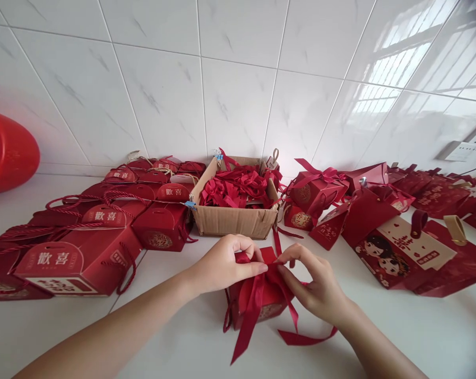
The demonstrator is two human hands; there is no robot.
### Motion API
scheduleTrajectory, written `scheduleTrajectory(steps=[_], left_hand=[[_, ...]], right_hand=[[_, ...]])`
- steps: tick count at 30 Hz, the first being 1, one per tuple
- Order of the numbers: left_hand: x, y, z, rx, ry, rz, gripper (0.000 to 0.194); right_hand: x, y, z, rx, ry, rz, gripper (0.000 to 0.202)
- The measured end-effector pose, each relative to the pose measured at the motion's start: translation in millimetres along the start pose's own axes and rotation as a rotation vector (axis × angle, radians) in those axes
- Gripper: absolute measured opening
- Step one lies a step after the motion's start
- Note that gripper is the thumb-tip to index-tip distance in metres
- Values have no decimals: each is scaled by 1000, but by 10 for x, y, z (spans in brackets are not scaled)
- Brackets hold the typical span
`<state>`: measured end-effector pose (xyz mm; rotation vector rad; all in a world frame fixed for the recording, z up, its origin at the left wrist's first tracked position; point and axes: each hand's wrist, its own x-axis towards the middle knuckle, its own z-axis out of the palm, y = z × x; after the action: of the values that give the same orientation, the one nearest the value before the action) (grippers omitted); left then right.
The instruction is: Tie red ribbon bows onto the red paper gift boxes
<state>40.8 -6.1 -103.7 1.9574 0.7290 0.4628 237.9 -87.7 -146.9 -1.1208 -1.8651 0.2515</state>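
Note:
A small red gift box (243, 308) stands on the white surface between my hands, with a red ribbon (254, 305) across its top. My left hand (232, 266) pinches the ribbon on the upper left of the box, thumb and fingers closed. On the other side, my right hand (314, 279) grips the ribbon near its middle between thumb and forefinger. Ribbon tails hang down the box's front, and one long end lies on the surface to the right. The fingers partly cover the ribbon's centre.
A cardboard box (238, 221) full of red ribbons stands behind. Rows of red boxes (103, 252) with cords fill the left; red gift bags (403, 252) and ribboned boxes (320, 187) are on the right. A red bucket (19, 152) is at far left, before a tiled wall.

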Motion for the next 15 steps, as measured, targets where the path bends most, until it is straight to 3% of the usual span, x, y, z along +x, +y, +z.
scheduleTrajectory(steps=[15], left_hand=[[-8,-10,-44,16,-93,3,41]], right_hand=[[-1,-34,35,-3,110,38,10]])
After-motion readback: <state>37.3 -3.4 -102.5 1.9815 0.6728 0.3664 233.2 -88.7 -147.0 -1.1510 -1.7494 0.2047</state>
